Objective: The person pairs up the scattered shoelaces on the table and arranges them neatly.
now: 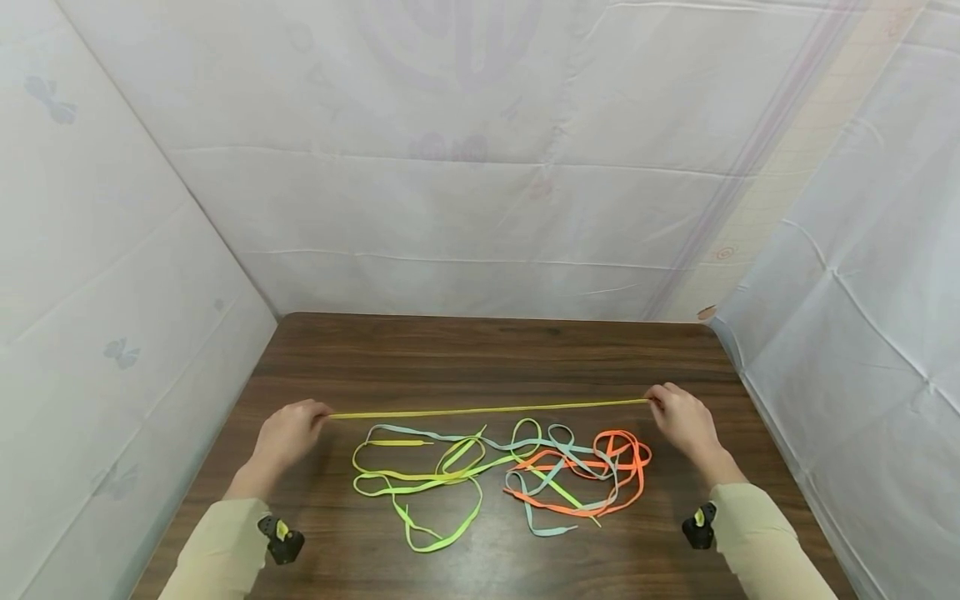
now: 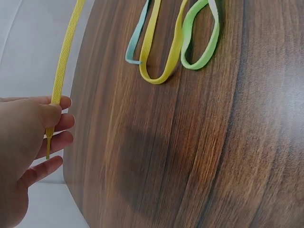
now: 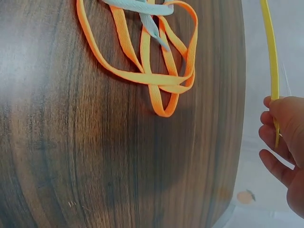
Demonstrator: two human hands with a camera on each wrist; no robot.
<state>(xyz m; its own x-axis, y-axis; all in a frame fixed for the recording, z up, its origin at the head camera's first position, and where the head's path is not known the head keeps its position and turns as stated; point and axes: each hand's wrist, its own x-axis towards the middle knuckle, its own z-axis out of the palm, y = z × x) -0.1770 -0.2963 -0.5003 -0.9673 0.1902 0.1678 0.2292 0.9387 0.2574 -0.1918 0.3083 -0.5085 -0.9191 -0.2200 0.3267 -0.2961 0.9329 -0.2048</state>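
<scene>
The left hand (image 1: 291, 433) and the right hand (image 1: 684, 422) hold a flat, woven yellow shoelace (image 1: 487, 409) taut, nearly level, between them, near the far side of the pile of laces. At the left, the lace is pinched between thumb and index finger; its narrow tip pokes out below the thumb, across the other fingers, which are slightly bent and spread. The right hand grips the opposite end likewise (its thin tip shows past the thumb too), the remaining fingers loosely bent.

On the dark brown wood-grain table (image 1: 480, 358), nearer the body than the stretched lace, lie a second flat yellow lace (image 2: 155, 80), a bright green woven lace (image 2: 195, 66), a pale blue flat lace (image 1: 551, 531) and an orange woven lace (image 3: 124, 40), looped and partly overlapping.
</scene>
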